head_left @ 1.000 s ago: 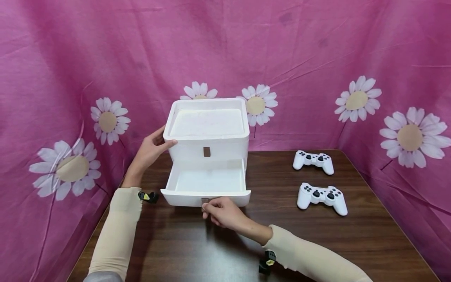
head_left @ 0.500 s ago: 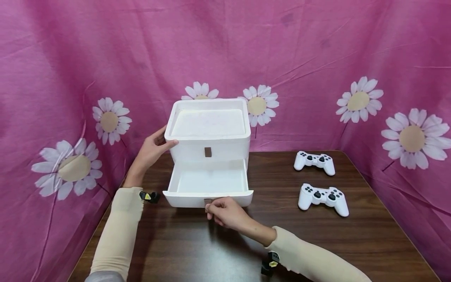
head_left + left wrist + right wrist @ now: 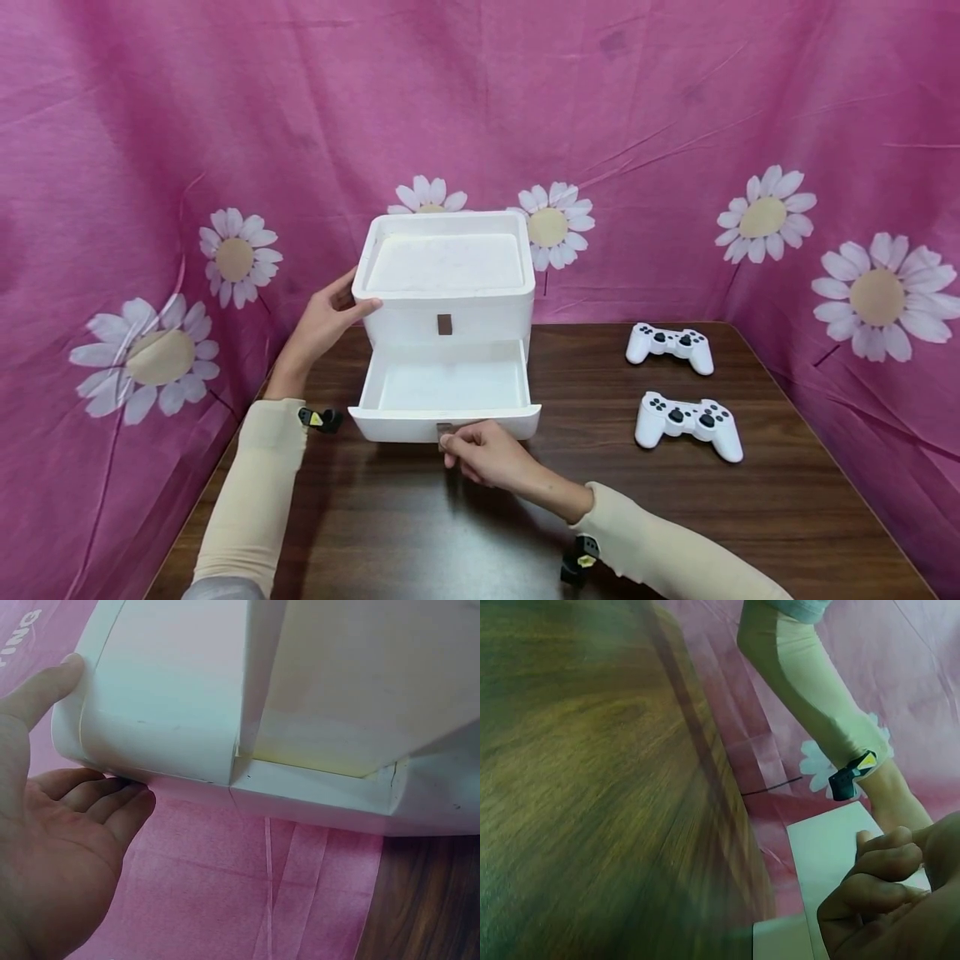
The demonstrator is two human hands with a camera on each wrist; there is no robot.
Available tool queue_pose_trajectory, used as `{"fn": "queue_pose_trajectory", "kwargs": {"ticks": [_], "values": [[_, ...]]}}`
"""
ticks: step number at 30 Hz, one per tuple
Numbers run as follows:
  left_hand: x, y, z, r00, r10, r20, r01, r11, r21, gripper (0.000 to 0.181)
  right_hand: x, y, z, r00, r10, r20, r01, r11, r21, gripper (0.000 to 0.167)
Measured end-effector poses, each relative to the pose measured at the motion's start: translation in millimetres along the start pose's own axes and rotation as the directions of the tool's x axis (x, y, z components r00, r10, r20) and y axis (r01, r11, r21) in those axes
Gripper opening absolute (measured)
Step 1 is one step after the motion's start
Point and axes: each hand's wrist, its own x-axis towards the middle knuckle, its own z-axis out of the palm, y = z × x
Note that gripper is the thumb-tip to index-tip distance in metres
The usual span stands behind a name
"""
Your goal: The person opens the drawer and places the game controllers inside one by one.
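A white two-drawer storage box (image 3: 487, 317) with a shallow tray top stands on the table. Its lower drawer (image 3: 397, 427) is pulled out, and its inside looks bare. My left hand (image 3: 318, 329) holds the box's upper left front corner. In the left wrist view the thumb (image 3: 52, 688) lies on one face of the white box (image 3: 165, 697) and the fingers bear on the side around the corner. My right hand (image 3: 491, 457) pinches the brown pull tab (image 3: 444, 433) of the lower drawer; the right wrist view shows its curled fingers (image 3: 874, 881) but not the tab.
Two white game controllers lie to the right, one farther back (image 3: 670, 347) and one nearer (image 3: 688, 423). The upper drawer, with its brown tab (image 3: 445, 324), is closed. A pink flowered cloth (image 3: 480, 100) hangs behind and beside the dark wooden table (image 3: 390, 533).
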Motion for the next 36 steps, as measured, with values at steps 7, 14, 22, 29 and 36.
{"fn": "queue_pose_trajectory", "kwargs": {"ticks": [7, 14, 22, 29, 36], "values": [[-0.9, 0.0, -0.5, 1.0, 0.001, -0.001, -0.001, 1.0, 0.025, 0.085, -3.6, -0.2, -11.8, 0.998, -0.039, 0.046, 0.043, 0.995, -0.091, 0.029], [-2.7, 0.7, -0.8, 1.0, 0.006, 0.001, -0.006, 1.0, 0.028, 0.085, -18.6, -12.2, -40.3, 0.987, -0.126, 0.102, 0.147, 0.962, -0.231, 0.016], [-2.5, 1.1, 0.2, 1.0, 0.002, -0.001, -0.002, 1.0, 0.024, 0.085, -33.6, -21.9, -88.9, 0.962, -0.236, 0.141, 0.272, 0.892, -0.361, 0.014], [-2.0, 0.5, 0.5, 1.0, 0.003, 0.002, -0.003, 1.0, 0.023, 0.085, -39.6, -23.1, -129.0, 0.947, -0.3, 0.111, 0.315, 0.812, -0.491, 0.008], [-1.0, -0.2, -0.2, 1.0, 0.002, -0.007, -0.002, 1.0, 0.021, 0.084, -44.8, -15.7, -173.5, 0.934, -0.351, 0.059, 0.315, 0.74, -0.594, 0.012]]}}
